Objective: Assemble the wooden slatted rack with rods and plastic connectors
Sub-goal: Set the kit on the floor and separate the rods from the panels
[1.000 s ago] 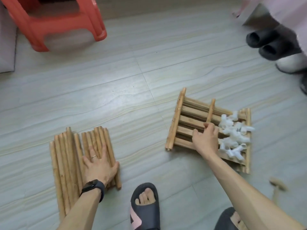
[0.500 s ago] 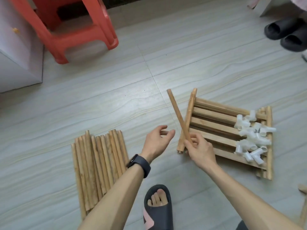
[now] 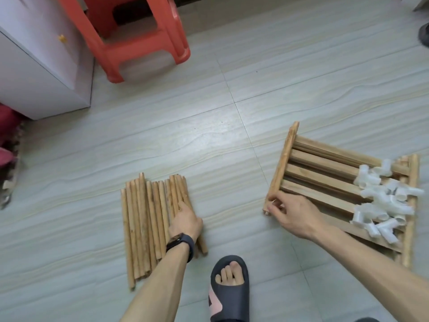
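A pile of loose wooden rods [image 3: 144,224] lies side by side on the floor at lower centre. My left hand [image 3: 185,220], with a black watch on its wrist, rests flat on the pile's right side. To the right lie stacked wooden slatted panels [image 3: 325,182], with a heap of white plastic connectors [image 3: 390,201] on their right part. My right hand [image 3: 294,212] is at the stack's near left corner, and its fingertips pinch the near end of the left side rail [image 3: 281,163].
A red plastic stool [image 3: 139,31] and a white cabinet [image 3: 39,73] stand at the back left. My foot in a dark slipper [image 3: 229,287] is between my arms. A dark shoe [image 3: 423,33] shows at the right edge, and red cloth [image 3: 7,126] at the left edge.
Half a second ago my right hand held up a single rod and my left hand hovered open beside it. Now my left hand is on the rod pile and my right hand on the panel's corner.
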`<state>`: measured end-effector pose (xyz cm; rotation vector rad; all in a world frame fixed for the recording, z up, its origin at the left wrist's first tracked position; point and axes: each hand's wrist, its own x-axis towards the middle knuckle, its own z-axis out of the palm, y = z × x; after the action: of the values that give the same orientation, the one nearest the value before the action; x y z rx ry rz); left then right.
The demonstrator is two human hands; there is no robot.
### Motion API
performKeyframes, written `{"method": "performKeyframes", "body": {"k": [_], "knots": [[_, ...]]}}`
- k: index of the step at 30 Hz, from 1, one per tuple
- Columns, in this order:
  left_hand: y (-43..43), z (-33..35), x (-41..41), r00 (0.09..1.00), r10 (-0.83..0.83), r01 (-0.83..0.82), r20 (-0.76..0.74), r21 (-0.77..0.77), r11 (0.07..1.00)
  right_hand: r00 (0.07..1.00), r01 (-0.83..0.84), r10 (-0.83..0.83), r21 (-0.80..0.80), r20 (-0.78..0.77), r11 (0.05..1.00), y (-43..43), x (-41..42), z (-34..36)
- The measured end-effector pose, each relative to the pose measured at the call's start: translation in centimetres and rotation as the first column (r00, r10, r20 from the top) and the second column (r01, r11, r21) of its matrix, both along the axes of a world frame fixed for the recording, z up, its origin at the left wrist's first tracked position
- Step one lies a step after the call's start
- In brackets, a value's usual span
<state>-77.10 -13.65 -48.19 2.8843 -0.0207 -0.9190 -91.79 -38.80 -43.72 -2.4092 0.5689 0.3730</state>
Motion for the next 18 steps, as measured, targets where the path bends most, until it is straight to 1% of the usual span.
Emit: {"method": "performKeyframes", "body": {"k": [3,6,8,10,11,13,15,18], "knots": [[-0.8,1.1,0.7,0.991,-0.129,0.125,0.032,0.115,0.986,0.991,-0.104,0.092,-0.133,-0.094,0.986,-4.4,-0.8,1.8],[-2.4,1.8,1.3,0.958,-0.281,0.266,0.048,0.209,0.941,0.982,-0.123,0.082,-0.248,-0.170,0.961,-8.4,-3.1,3.4],[-3.1,2.6,2.1,0.948,-0.316,0.298,0.032,0.252,0.921,0.980,-0.126,0.078,-0.271,-0.181,0.954,-9.8,-4.6,3.7],[-5.9,3.9,2.8,0.913,-0.407,0.393,-0.006,0.278,0.877,0.981,-0.044,-0.016,-0.305,-0.193,0.951,-11.5,-7.6,4.1],[-7.7,4.7,3.1,0.880,-0.476,0.457,-0.004,0.281,0.844,0.980,0.011,-0.075,-0.324,-0.186,0.946,-12.1,-9.0,4.2],[-12.1,6.4,3.3,0.805,-0.589,0.558,0.070,0.248,0.792,0.959,0.185,-0.246,-0.350,-0.139,0.918,-13.0,-11.8,3.9],[-16.8,7.9,2.7,0.710,-0.688,0.664,0.153,0.182,0.725,0.897,0.381,-0.433,-0.337,-0.089,0.861,-13.6,-13.7,3.2],[-23.7,9.5,-0.5,0.541,-0.810,0.826,0.225,0.036,0.562,0.784,0.574,-0.615,-0.278,-0.085,0.770,-14.0,-15.2,1.6]]}}
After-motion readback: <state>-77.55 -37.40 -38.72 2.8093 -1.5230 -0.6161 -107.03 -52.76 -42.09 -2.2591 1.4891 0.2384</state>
